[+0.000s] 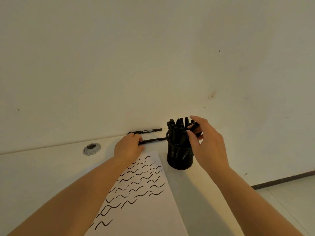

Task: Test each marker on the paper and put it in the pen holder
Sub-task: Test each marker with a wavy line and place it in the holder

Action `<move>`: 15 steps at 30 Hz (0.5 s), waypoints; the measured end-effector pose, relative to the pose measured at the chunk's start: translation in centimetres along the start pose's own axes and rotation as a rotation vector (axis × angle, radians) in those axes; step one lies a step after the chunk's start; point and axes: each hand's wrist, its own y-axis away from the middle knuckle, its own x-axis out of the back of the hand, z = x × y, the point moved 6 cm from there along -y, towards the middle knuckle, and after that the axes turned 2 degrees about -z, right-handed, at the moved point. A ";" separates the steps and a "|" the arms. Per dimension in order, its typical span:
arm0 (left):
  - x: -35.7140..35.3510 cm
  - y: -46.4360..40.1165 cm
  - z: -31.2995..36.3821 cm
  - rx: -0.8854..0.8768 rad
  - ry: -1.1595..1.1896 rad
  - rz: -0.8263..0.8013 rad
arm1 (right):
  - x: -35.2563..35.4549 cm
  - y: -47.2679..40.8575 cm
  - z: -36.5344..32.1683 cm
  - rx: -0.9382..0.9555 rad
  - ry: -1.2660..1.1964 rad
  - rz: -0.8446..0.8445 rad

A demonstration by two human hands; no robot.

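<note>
Plain pale wall behind; a white desk (51,167) runs along it, with a metal cable grommet (91,148) set near its far edge. Item: sheet of paper (144,210) at the desk's near edge, covered in rows of black wavy test strokes. Item: black mesh pen holder (180,157) just right of the paper's far corner, crowded with upright black markers. Item: my right hand (207,142), fingers curled, pinching a marker (193,127) at the holder's rim, tilted among the others. Item: my left hand (128,146), gripping one end of a second marker (153,140) lying on the desk beyond the paper, its other end close to the holder. Item: third marker (144,131) along the far edge, against the wall, untouched. Risk, as I judge it: the holder is so full that pushing this marker in could jam it against its neighbours or tip the holder; dragging the lying marker could also knock the holder's base. Writing: the third marker carries a white label; I make out "MARKER" and nothing else.
</note>
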 end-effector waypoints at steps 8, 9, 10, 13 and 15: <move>-0.6 -0.9 -0.4 0.020 -0.018 0.037 | -0.5 0.6 -0.3 0.018 0.084 -0.025; -0.7 -1.0 -0.4 0.018 -0.026 0.042 | -0.6 0.7 -0.4 0.023 0.104 -0.027; -0.7 -1.1 -0.5 0.017 -0.034 0.045 | -0.6 0.7 -0.6 0.036 0.124 -0.031; -0.8 -1.1 -0.6 0.007 -0.062 0.038 | -0.7 1.0 -1.1 0.103 0.184 -0.050; -0.6 -0.8 -0.7 0.012 -0.070 0.037 | -0.7 1.0 -1.2 0.115 0.199 -0.067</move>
